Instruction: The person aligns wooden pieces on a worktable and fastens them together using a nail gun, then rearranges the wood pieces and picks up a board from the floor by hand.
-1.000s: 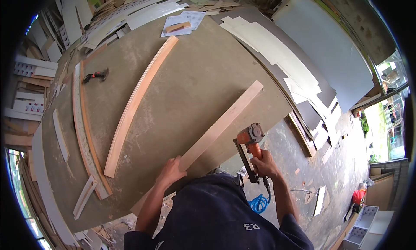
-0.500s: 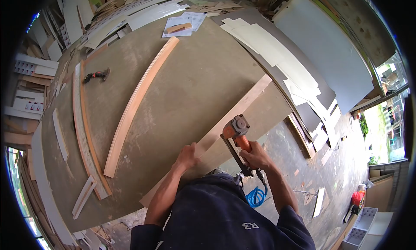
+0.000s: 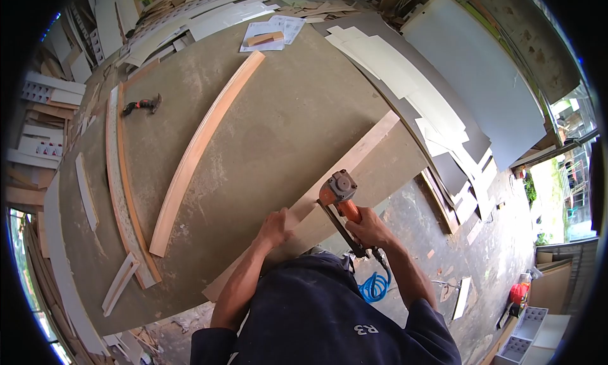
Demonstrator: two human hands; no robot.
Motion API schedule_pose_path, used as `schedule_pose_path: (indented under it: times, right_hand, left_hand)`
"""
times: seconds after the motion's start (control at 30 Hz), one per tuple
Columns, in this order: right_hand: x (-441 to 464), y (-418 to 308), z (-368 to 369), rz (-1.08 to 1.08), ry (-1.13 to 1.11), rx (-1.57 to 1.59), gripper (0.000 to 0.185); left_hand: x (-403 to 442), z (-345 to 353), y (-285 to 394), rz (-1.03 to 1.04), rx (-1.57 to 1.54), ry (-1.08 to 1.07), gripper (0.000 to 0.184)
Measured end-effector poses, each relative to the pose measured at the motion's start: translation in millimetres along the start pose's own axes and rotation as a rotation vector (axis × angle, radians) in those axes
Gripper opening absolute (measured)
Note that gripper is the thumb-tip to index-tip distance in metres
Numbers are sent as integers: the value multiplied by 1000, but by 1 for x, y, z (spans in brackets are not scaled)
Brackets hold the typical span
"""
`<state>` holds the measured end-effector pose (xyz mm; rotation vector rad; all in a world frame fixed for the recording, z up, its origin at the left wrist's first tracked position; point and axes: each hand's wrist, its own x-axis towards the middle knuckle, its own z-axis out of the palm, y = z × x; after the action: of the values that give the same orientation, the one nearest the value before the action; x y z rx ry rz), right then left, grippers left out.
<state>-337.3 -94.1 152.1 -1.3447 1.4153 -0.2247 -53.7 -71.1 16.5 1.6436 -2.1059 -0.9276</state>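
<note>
Right hand [image 3: 369,227] wraps its fingers around a nail gun [image 3: 339,188] (blue hose [image 3: 375,288] below them); left hand [image 3: 275,230] pinches a board [image 3: 366,147].

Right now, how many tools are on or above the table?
2: the hammer lying toward the left side of the table, and the nail gun in your right hand. Others could be hidden.

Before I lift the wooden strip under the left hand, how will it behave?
Probably fairly stiff: the wooden strip looks like straight, solid wood. Likely to swing if gripped at one end, being long and narrow. May slide when pushed, since the brown panel beneath looks flat; the left hand could steady it.
</note>
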Motion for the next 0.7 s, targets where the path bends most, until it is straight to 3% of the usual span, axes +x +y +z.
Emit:
schedule_pose_path:
  times: [0.3, 0.7]
  right_hand:
    - [-5, -6, -2, 0, 4, -53, 44]
    - [-8, 10, 5, -25, 26, 12, 44]
  left_hand:
    - [4, -1, -1, -70, -39, -83, 52]
    - [0, 3, -5, -47, -2, -23, 56]
